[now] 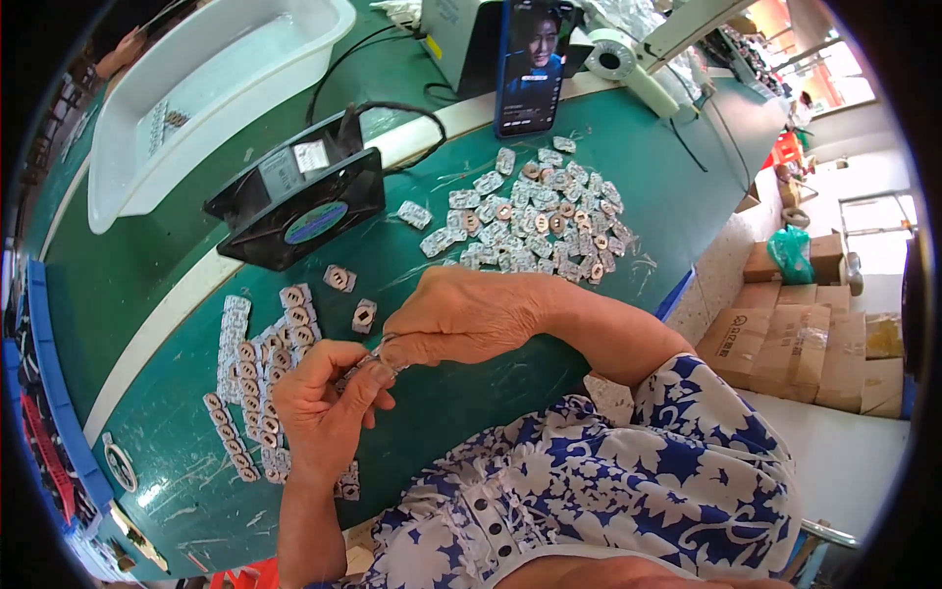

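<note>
Fingertips (380, 373) of left hand (319, 402) and right hand (473, 312) are pinching almost closed on what seems a small part (371, 361), toward the worktop's (481, 393) near edge; even pressure should be serving best

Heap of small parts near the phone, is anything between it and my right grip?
Nothing visible: the right grip is beside the near edge of the heap of small parts; the black device stands off left.
</note>
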{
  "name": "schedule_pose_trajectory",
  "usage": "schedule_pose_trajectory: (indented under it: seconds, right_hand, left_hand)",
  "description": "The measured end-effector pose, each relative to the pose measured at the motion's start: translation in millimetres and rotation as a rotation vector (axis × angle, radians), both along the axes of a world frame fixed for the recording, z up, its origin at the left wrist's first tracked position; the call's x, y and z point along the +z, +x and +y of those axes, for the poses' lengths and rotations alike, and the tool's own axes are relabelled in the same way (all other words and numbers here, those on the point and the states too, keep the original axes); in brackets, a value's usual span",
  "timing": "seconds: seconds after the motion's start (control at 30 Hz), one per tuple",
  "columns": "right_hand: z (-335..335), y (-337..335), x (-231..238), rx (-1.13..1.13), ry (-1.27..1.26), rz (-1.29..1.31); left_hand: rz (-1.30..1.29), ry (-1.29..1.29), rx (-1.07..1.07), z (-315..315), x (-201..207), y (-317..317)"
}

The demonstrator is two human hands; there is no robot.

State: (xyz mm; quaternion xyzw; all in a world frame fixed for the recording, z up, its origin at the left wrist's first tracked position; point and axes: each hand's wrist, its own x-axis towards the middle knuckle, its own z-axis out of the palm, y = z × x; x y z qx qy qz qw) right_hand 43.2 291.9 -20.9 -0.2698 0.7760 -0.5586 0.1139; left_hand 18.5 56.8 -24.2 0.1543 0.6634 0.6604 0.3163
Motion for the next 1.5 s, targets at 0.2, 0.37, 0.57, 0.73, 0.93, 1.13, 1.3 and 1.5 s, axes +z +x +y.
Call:
schedule_pose_trajectory:
  seconds: [0.2, 0.37, 0.57, 0.73, 0.93, 1.13, 1.3, 1.5]
  right_hand:
    - [-9, 15, 14, 0.008, -0.529, -0.816]
    - [-22, 10, 5, -0.317, -0.574, -0.794]
    - [-26, 9, 7, -0.41, -0.24, -0.557]
    - [-27, 10, 2, -0.37, -0.079, -0.335]
    - [-30, 13, 3, -0.425, -0.237, -0.485]
    - [-21, 5, 0, -0.486, -0.157, -0.449]
    - [-9, -1, 2, -0.281, 0.219, -0.153]
    - [-1, -3, 3, -0.224, 0.289, 0.072]
  left_hand:
    - [-0.29, 0.222, -0.111, 1, 10, -6]
    - [-0.241, 0.258, 0.069, 8, -5, -8]
    - [0.652, 0.05, 0.197, 9, -15, -2]
    - [0.823, -0.043, 0.223, 11, -15, 1]
    - [0.774, -0.021, 0.253, 12, -15, -1]
    - [0.79, 0.015, 0.155, 15, -17, 1]
    - [0.67, -0.018, 0.165, 9, -13, -6]
    - [0.569, 0.028, 0.007, 7, -24, -8]
